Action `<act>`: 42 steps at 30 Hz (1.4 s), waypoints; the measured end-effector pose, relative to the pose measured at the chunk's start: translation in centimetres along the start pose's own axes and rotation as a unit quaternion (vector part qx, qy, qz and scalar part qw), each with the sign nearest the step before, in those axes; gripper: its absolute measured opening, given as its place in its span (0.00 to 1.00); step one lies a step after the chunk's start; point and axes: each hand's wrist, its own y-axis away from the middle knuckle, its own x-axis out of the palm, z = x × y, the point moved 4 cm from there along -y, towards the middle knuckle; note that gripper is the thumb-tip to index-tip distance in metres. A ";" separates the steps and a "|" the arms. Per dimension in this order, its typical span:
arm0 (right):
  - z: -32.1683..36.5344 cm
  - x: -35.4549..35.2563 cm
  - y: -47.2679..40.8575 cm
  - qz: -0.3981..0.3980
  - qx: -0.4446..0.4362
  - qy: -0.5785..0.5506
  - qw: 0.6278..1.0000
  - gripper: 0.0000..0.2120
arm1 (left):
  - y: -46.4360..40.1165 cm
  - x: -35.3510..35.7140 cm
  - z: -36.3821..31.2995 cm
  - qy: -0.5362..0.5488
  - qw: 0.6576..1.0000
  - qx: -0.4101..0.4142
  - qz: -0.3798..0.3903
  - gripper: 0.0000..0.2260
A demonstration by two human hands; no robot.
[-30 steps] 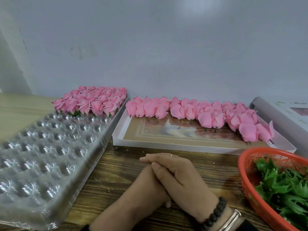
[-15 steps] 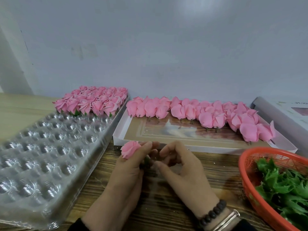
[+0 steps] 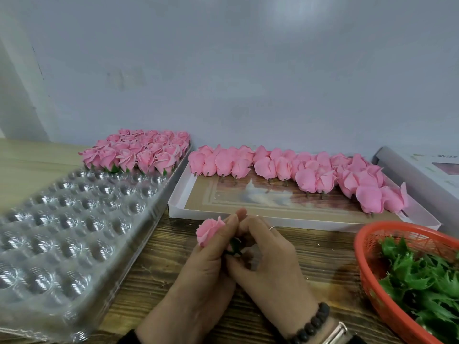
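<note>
Far left on my feed: a clear plastic blister tray (image 3: 74,232) w/ rows of round cups lies on the dark wood-grain bench (image 3: 159,269). Its far end is packed w/ finished pink roses (image 3: 139,152) showing green at the base.

Centre-front, the left hand (image 3: 198,281) has its fingers (image 3: 231,224) curled round a small pink artificial rose head (image 3: 210,230). It's held just above the bench, in front of the box's near rim, w/ the bloom tilted up and left. Petals are matte soft pink, layered, and loosely opened at the top. Part of the bloom is hidden behind the fingers.

At its base sits a dark green plastic calyx (image 3: 234,247). The right hand (image 3: 268,264) pinches it w/ thumb and fingertips, touching the left hand. The right hand also wears a thin ring (image 3: 272,228) and a black bead bracelet (image 3: 313,324).

Behind the hands is a shallow white cardboard box (image 3: 323,223) w/ bare pink rose heads (image 3: 273,167) on short stems along its far side.

Far right: an orange plastic mesh basket (image 3: 367,276) holds loose green leafy calyxes (image 3: 422,281).
</note>
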 end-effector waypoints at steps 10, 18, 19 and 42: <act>-0.8 -0.1 -0.2 -0.025 0.124 -0.185 0.975 0.12 | 0.1 0.2 -0.4 -0.090 0.995 0.025 0.017 0.35; -2.1 -0.3 -0.4 -0.054 0.136 -0.179 0.973 0.11 | 0.2 0.1 -2.1 -0.260 0.959 0.109 0.016 0.18; -2.2 -0.3 -0.5 -0.055 0.133 -0.169 0.975 0.11 | 0.3 0.2 -2.5 -0.271 0.954 0.130 0.008 0.18; -2.7 -0.5 0.2 0.001 0.101 -0.117 0.988 0.13 | 0.5 -0.1 -20.0 -0.602 0.698 0.371 -0.114 0.10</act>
